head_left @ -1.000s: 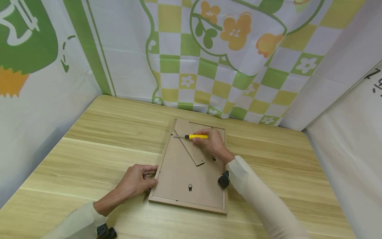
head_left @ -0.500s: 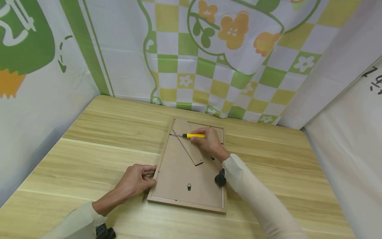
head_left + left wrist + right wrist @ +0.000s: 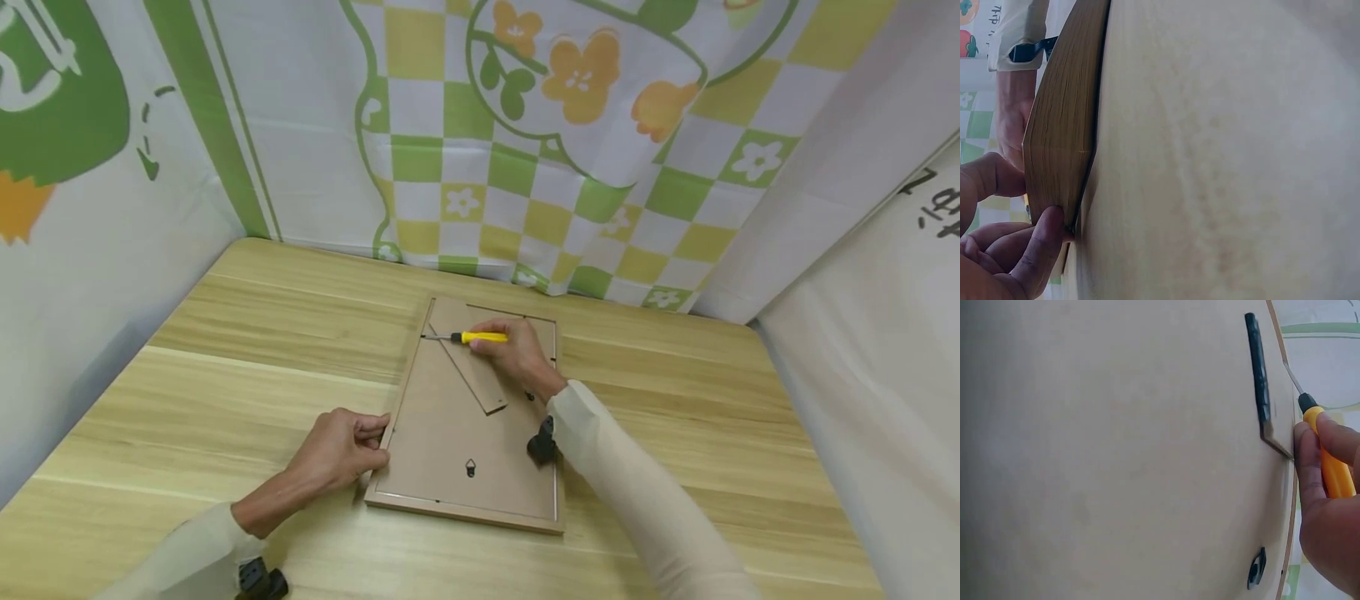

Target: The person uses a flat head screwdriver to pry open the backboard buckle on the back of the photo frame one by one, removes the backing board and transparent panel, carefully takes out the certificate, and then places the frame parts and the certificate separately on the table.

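Observation:
A wooden picture frame lies with its brown backboard facing up. A slanted stand leg is on the board, with a black hanging ring below it. My left hand grips the frame's left side near the lower corner; in the left wrist view its fingers press the wooden edge. My right hand holds a yellow-handled screwdriver almost level over the stand leg. The screwdriver's tip is right at a small black tab on the frame's upper left edge.
The frame rests on a light wood table. Behind the table hangs a green and yellow checkered curtain, with white printed cloth at the right. A second hanging ring shows in the right wrist view.
My right hand has moved the screwdriver slightly left, bringing its tip to the black tab at the frame's edge. My left hand keeps its grip on the frame, and the head view has shifted slightly.

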`<state>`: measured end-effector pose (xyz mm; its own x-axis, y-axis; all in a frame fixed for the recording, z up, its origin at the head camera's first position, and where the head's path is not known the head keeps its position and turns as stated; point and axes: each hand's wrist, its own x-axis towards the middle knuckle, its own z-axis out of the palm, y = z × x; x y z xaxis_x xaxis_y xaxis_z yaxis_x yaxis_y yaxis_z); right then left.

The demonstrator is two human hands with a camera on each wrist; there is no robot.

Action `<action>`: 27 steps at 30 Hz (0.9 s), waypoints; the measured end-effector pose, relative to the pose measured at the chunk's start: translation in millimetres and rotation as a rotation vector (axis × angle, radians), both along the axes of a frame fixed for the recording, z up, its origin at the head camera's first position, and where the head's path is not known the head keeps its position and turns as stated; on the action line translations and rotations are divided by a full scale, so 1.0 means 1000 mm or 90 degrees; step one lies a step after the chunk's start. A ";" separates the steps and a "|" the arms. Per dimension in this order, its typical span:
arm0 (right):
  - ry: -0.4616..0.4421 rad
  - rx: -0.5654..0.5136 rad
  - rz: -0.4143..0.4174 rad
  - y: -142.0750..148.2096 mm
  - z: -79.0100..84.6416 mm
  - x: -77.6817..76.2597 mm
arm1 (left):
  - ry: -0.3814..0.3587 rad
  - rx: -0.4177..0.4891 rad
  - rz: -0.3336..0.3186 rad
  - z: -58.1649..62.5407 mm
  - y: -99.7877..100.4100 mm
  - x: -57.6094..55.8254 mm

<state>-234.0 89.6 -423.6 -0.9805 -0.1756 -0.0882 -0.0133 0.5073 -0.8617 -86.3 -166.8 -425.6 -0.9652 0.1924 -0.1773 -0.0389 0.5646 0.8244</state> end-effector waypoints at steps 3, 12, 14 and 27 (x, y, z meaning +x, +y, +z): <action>-0.007 -0.030 -0.002 -0.002 0.000 -0.002 | 0.011 -0.002 -0.001 0.000 -0.001 0.000; -0.010 -0.183 0.004 -0.008 0.002 -0.002 | 0.016 -0.007 -0.004 -0.002 -0.002 0.000; 0.009 -0.186 0.011 -0.012 0.004 -0.002 | 0.016 -0.003 -0.005 -0.003 -0.002 0.000; 0.239 0.145 0.054 -0.067 0.051 0.012 | 0.036 0.001 -0.027 -0.003 -0.002 -0.004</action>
